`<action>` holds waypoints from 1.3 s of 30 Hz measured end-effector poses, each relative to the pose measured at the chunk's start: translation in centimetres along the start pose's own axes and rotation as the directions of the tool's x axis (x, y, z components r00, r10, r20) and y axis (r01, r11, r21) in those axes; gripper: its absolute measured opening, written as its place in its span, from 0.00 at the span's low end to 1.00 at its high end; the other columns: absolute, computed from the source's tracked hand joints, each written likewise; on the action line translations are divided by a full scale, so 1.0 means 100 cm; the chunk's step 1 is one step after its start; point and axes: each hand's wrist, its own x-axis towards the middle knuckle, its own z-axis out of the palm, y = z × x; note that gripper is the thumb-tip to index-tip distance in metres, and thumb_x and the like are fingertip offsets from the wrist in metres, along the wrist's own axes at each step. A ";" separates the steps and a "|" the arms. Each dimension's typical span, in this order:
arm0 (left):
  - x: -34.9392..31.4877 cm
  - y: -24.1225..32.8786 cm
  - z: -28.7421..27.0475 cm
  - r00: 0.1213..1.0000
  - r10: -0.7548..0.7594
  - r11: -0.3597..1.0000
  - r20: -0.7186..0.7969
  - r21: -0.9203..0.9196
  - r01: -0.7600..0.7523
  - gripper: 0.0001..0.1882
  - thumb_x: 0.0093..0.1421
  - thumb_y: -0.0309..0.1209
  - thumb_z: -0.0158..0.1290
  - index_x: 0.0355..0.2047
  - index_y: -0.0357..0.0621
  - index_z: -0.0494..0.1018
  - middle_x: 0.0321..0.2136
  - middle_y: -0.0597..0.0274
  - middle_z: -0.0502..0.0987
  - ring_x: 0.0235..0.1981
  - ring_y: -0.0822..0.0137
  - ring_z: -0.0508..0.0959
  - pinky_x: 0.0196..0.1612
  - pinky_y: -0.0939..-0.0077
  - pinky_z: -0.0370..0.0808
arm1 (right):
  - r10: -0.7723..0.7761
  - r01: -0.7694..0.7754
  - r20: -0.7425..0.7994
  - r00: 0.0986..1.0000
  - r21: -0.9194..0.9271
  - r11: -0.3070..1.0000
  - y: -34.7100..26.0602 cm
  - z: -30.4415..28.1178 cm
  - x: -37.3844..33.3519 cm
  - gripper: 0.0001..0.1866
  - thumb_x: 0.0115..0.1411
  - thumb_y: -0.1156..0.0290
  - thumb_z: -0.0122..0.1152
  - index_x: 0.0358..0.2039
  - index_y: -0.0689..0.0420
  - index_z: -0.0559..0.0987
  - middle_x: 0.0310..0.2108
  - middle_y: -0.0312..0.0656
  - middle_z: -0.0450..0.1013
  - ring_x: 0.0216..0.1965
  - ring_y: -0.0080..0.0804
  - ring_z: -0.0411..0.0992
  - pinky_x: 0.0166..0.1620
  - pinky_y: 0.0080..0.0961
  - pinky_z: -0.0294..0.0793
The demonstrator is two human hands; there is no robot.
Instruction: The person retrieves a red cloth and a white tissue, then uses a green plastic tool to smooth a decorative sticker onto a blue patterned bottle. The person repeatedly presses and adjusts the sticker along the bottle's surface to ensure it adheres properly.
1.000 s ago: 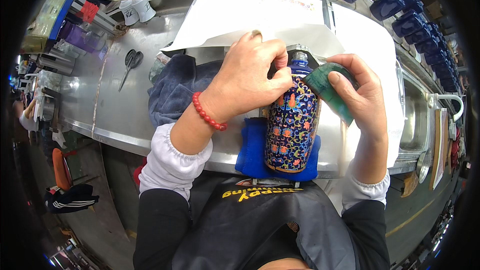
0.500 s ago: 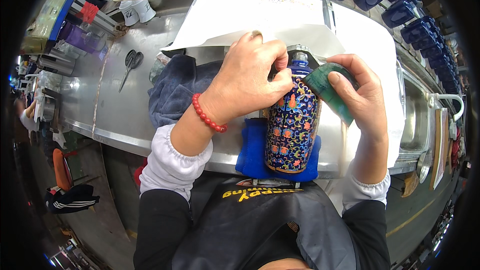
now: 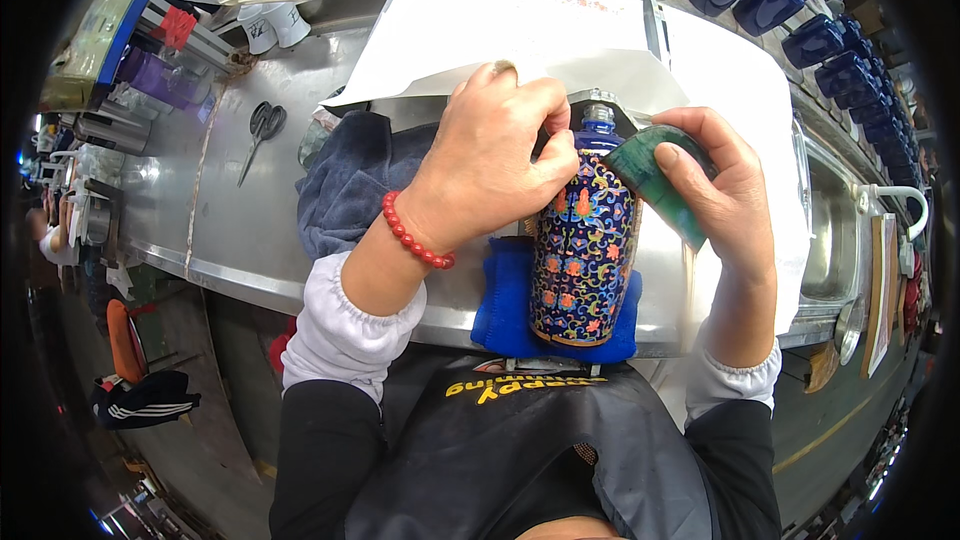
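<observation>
Both hands meet at the neck of a tall blue vase [image 3: 585, 260] patterned with flowers and scrolls, which stands upright on a folded blue cloth [image 3: 500, 305] at the near edge of a steel bench [image 3: 190, 210], right against the person's dark apron; the cloth looks meant to cushion the base and keep it from skidding on the metal. Left hand [image 3: 495, 165] is curled over the vase's shoulder, fingers bent and thumb pressed toward the neck, closed on it as if to steady it; the wrist, ringed by a red bead bracelet [image 3: 415, 235], is cocked downward and the forearm rises from the lower left in a white cuff. Right hand [image 3: 725, 195] pinches a green pad [image 3: 655, 175], thumb on its top face and fingers wrapped underneath, with one end laid against the vase just under the neck, the flat face tilted to follow the curve. That forearm comes up nearly straight from the lower right. A dark grey towel [image 3: 345, 185] is bunched just left of the vase, scissors [image 3: 262, 125] lie farther left, white paper [image 3: 520, 30] covers a tray behind, dark blue pots [image 3: 800, 10] line the far right, and a sink [image 3: 835, 230] sits at the right
</observation>
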 end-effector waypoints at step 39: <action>-0.018 0.019 -0.006 0.983 -0.144 0.968 0.110 -0.189 0.163 0.13 0.56 0.26 0.52 0.43 0.40 0.77 0.42 0.54 0.80 0.46 0.54 0.74 0.56 0.66 0.68 | -0.251 0.324 0.326 0.912 -0.196 0.925 -0.028 -0.047 0.067 0.14 0.64 0.68 0.67 0.47 0.60 0.82 0.37 0.34 0.78 0.38 0.18 0.75 0.42 0.18 0.75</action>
